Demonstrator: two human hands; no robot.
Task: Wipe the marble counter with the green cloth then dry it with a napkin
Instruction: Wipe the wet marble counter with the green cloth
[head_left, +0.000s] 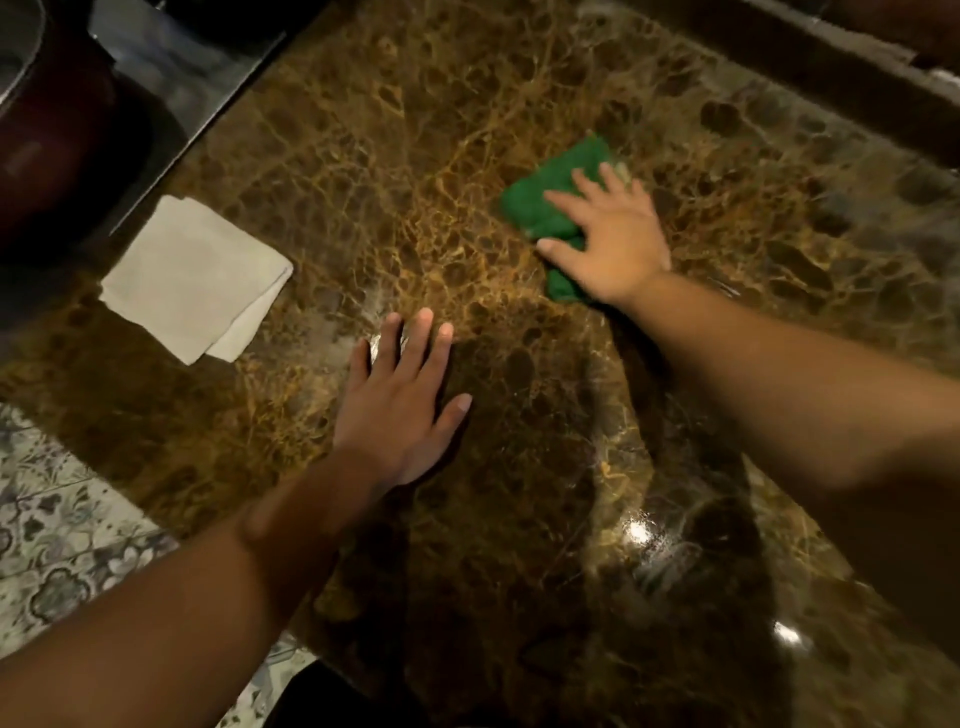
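The brown veined marble counter (415, 156) fills most of the view. A crumpled green cloth (550, 200) lies on it right of centre, and my right hand (608, 234) presses flat on top of it with fingers spread. My left hand (400, 400) rests palm down on the bare marble nearer to me, holding nothing. A folded white napkin (195, 275) lies flat near the counter's left edge, apart from both hands.
A dark steel sink (156, 88) with a dark red vessel (52, 145) in it sits at the upper left. Patterned floor tiles (57, 545) show beyond the counter's near left edge. A raised dark ledge (831, 67) runs along the far right.
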